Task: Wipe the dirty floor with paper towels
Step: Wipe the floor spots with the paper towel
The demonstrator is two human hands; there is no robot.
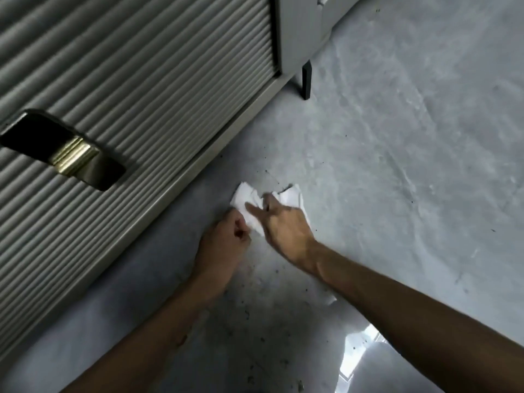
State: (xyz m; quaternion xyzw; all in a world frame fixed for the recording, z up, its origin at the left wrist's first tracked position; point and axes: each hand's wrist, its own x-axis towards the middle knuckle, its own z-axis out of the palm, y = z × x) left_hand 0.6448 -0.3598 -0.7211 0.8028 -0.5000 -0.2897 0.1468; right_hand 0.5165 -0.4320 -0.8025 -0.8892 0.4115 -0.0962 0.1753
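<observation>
Pressing paper towel [246, 194] to floor [397, 165]: right hand [286, 222] flat, fingers spread; left hand [226, 236] curled, pinching its near edge.

no text, label, brand, number or sign can be read anywhere in this view.

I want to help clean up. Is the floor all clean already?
No, dark specks dot the grey floor on the near side of the paper towel.
</observation>
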